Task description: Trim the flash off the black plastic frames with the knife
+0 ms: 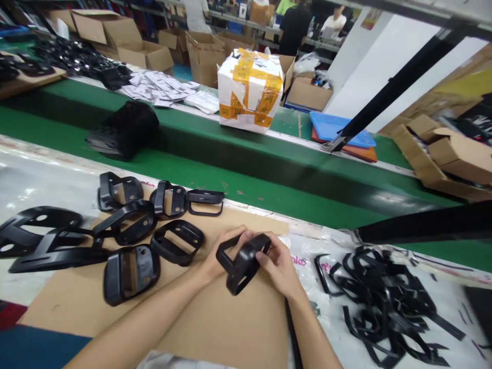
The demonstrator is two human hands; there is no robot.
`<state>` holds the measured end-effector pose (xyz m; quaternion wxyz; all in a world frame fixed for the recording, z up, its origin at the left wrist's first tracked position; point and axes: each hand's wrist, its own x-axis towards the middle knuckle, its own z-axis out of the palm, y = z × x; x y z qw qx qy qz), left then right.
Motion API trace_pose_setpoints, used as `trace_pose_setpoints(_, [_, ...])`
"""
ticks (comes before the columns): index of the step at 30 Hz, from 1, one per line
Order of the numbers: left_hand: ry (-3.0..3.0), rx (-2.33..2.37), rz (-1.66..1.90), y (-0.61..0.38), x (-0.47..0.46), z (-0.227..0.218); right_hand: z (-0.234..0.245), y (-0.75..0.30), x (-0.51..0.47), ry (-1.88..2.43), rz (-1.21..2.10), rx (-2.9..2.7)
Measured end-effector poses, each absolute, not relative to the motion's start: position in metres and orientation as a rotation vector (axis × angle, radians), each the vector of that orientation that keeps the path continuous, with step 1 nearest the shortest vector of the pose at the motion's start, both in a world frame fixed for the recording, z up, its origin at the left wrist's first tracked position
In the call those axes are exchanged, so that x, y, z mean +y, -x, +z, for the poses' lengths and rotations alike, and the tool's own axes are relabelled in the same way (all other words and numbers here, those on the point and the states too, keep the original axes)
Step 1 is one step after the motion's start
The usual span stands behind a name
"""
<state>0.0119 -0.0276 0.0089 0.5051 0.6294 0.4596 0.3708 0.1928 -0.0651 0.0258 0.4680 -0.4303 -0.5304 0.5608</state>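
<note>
Between my hands is a black plastic frame-shaped part, held tilted over a brown cardboard sheet. My left hand grips its far left side, the fingers partly hidden behind it. On the right side, my right hand has its thumb pressed on the near face and its fingers behind. Left of my hands, several similar black parts lie on the sheet, the closest being an oval frame part. A squarer frame part rests nearer to me.
To the right lies a heap of black curved strips. Beyond the table edge runs a green conveyor belt carrying a black bundle and a yellow-taped white box. A dark metal post slants at right. People stand in the background.
</note>
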Motion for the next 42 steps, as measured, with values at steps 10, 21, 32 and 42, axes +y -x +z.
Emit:
trace_pose_setpoints(10, [-1.633,1.043,0.854,-0.007,-0.024,0.018,0.023,-0.191,-0.066,1.244,1.22,-1.327])
trace_pose_setpoints(21, [-1.082,0.672,0.879,-0.008,-0.024,0.016,0.024,-0.192,-0.059,1.105,1.704,-0.861])
trace_pose_setpoints(32, [-1.006,0.485,0.81,-0.019,-0.027,0.022,0.022,-0.201,-0.062,0.872,2.061,-0.631])
trace_pose_setpoints(42, [-1.088,0.526,0.873,-0.02,-0.028,0.018,0.018,-0.201,-0.067,0.842,2.062,-0.555])
